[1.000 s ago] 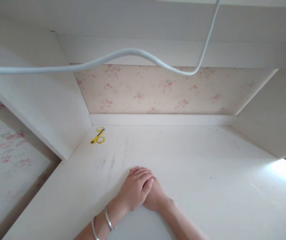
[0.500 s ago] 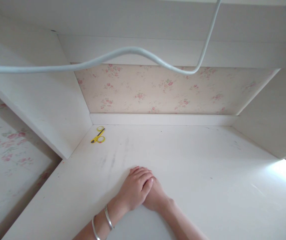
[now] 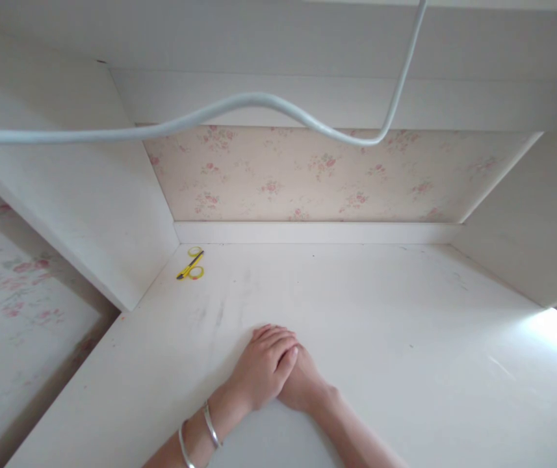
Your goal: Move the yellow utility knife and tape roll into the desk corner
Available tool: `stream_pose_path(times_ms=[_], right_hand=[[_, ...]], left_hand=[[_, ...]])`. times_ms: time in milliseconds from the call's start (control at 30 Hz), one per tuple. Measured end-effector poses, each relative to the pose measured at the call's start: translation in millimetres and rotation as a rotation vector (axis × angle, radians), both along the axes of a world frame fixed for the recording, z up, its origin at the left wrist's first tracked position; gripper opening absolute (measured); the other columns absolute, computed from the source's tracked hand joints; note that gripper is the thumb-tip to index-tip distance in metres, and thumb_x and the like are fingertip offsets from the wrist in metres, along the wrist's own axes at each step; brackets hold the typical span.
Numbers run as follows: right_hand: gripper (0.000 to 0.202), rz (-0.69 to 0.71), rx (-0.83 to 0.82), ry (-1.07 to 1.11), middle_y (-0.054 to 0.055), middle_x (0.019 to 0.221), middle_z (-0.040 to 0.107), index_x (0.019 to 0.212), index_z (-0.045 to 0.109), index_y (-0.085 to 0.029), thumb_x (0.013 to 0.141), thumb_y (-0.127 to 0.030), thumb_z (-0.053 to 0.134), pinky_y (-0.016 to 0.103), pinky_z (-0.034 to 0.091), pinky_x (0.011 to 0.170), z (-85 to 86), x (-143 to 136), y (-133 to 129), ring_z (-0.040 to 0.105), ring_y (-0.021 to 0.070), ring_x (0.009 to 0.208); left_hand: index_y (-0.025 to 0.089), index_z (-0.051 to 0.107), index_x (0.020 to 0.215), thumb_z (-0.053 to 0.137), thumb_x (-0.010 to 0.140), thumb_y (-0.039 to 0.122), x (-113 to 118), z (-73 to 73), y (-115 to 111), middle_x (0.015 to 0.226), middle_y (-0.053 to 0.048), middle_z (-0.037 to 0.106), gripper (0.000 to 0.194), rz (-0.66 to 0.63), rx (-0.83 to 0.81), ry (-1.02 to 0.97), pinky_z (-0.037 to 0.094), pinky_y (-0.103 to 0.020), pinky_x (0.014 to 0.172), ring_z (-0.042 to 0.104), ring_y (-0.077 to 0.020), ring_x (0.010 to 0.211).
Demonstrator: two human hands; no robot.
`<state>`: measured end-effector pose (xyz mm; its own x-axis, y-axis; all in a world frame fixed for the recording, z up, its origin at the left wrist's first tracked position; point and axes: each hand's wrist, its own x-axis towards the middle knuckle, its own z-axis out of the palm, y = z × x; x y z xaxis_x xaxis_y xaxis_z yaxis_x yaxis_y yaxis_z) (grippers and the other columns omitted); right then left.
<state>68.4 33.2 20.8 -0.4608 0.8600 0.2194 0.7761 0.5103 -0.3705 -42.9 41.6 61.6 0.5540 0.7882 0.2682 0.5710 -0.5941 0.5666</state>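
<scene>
My left hand (image 3: 261, 367) lies over my right hand (image 3: 302, 383) on the white tabletop (image 3: 356, 312), near its front middle. The left fingers are curled together across the back of the right one, thumb alongside. Most of the right fingers are hidden underneath. Two silver bangles (image 3: 211, 426) circle my left wrist. Toward the back left corner lies a yellow and dark utility knife (image 3: 190, 265), apart from both hands. Beside it are two yellow rings that look like small tape rolls, one behind (image 3: 189, 251) and one in front (image 3: 202, 273).
White side panels stand at left (image 3: 112, 214) and right (image 3: 526, 227), with a low back strip (image 3: 307, 233) under floral wallpaper (image 3: 268, 169). Overhead is a white shelf (image 3: 259, 39). A pale cable (image 3: 253, 99) crosses the upper view. Bright light falls at the right edge.
</scene>
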Motion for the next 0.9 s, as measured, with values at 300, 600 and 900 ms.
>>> stream_pose_path(times_ms=[300,600,900], right_hand=[[0.054,0.04,-0.023,-0.029,0.012,0.133,0.05,0.139,0.036,-0.012,0.086,-0.02,0.041,0.037,0.036,0.104,-2.0,0.3,0.7,0.046,0.0247,0.12],[0.051,0.061,0.037,-0.032,0.013,0.131,0.052,0.136,0.04,-0.01,0.086,-0.02,0.042,0.037,0.038,0.103,-8.1,0.5,1.4,0.046,0.0248,0.12],[0.051,0.044,0.012,-0.065,0.014,0.132,0.052,0.136,0.04,-0.01,0.086,-0.018,0.041,0.037,0.037,0.104,-5.4,-0.5,0.5,0.046,0.0251,0.121]], left_hand=[[0.026,0.061,0.109,0.036,0.094,0.023,0.3,-0.5,-0.2,0.115,0.002,0.064,0.029,0.009,0.007,0.017,0.03,-0.037,0.108,0.052,-0.0136,0.113],[0.024,0.062,0.109,0.034,0.094,0.021,-0.3,-1.5,-0.4,0.116,-0.001,0.064,0.031,-0.004,0.008,0.012,0.029,-0.041,0.108,0.052,-0.0154,0.114],[0.024,0.061,0.11,0.034,0.094,0.021,-0.3,-1.3,-0.4,0.114,0.0,0.064,0.031,-0.005,0.03,0.015,0.031,-0.039,0.107,0.053,-0.015,0.112]])
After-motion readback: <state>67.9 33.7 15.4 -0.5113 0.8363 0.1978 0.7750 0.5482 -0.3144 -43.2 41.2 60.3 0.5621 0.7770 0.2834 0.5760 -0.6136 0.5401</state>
